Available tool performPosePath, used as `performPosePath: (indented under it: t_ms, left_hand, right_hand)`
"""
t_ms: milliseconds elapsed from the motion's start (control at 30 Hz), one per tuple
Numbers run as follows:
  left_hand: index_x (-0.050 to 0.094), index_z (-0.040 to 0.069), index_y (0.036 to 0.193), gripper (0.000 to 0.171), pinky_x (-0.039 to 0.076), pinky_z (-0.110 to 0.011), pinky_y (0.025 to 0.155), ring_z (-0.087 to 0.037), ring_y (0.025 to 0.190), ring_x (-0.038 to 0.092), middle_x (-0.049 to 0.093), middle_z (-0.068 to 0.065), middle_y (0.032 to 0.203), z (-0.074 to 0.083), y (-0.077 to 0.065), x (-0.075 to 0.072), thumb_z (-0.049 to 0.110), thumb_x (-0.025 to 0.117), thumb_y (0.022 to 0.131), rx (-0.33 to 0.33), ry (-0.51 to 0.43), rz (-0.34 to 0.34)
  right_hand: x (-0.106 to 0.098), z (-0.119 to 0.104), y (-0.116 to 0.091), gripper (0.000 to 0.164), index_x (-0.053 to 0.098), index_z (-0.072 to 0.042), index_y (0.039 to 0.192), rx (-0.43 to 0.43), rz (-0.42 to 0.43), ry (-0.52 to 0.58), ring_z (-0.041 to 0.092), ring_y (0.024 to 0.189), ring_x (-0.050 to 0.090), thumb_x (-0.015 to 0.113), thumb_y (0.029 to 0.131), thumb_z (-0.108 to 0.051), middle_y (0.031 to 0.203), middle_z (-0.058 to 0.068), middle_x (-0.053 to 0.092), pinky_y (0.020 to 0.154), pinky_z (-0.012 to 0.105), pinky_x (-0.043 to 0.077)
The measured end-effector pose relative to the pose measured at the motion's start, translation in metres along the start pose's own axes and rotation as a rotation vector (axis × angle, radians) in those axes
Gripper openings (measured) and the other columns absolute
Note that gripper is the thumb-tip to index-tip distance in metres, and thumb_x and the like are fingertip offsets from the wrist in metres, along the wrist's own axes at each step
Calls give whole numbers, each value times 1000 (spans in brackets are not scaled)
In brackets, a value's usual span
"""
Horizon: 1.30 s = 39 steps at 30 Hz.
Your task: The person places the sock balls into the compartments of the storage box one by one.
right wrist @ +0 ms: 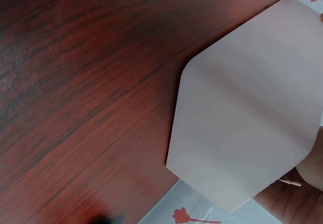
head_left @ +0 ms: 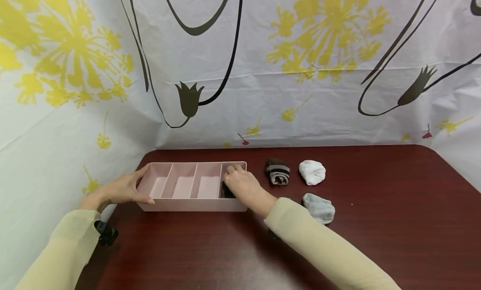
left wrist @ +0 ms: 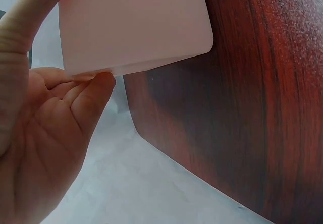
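A pale pink divided box [head_left: 195,205] stands on the table, its compartments side by side. My left hand [head_left: 122,189] grips its left end, thumb at the front wall and fingers towards the back corner. The left wrist view shows that hand [left wrist: 55,113] against the box's end wall [left wrist: 136,27]. Inside the rightmost compartment, my right hand [head_left: 242,185] has curled fingers over a black sock [head_left: 227,192], which is mostly hidden beneath it. In the right wrist view the box wall [right wrist: 242,113] covers most of the fingers [right wrist: 287,199].
Right of the box lie a brown striped rolled sock [head_left: 278,172], a white rolled sock [head_left: 312,172] and a grey rolled sock [head_left: 319,208], the last close by my right sleeve. A flower-patterned white sheet [head_left: 263,94] hangs behind the dark red table [head_left: 210,248].
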<state>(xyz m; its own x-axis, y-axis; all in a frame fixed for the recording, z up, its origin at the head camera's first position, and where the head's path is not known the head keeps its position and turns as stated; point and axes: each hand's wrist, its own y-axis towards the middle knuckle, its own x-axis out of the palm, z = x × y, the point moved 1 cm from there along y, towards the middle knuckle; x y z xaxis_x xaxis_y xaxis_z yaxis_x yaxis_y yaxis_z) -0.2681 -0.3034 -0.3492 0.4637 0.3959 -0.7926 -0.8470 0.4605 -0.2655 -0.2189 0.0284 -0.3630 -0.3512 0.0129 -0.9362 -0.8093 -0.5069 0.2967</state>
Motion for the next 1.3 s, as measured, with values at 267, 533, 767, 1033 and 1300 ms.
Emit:
performPosePath:
  t_ms: [267,533,767,1033,1300]
  left_hand:
    - [2,-6,155,123,42,-55,97,-45,129,42,25,-39,152,0,-3,0,38,83,74,24,-4,6]
    - [3,-8,154,122,46,-50,91,-40,119,49,31,-40,148,-1,-4,1,36,84,74,35,0,18]
    - [2,-7,154,122,43,-53,94,-43,125,45,29,-40,150,-1,-4,1,37,83,75,35,6,18]
    - [4,-8,154,122,43,-55,95,-43,125,45,29,-40,150,1,-1,1,37,84,74,42,25,28]
    - [3,-8,154,121,43,-55,95,-44,125,44,28,-41,149,0,0,1,35,83,75,37,17,13]
  right_hand:
    - [-2,-1,2,17,73,-11,96,0,-91,-5,20,88,58,61,91,0,90,4,61,66,28,57]
    - [-14,13,-8,21,69,-6,103,-56,-51,230,22,97,59,73,84,0,100,8,62,77,29,55]
    - [-31,41,-30,24,70,-4,106,-69,165,485,21,92,64,75,82,-3,103,9,67,77,30,54]
    - [-41,95,-75,28,71,0,108,47,291,601,23,92,67,76,80,0,103,12,70,77,35,55]
    - [-39,135,-129,34,71,-3,109,144,302,660,23,91,69,78,76,5,103,9,70,75,34,58]
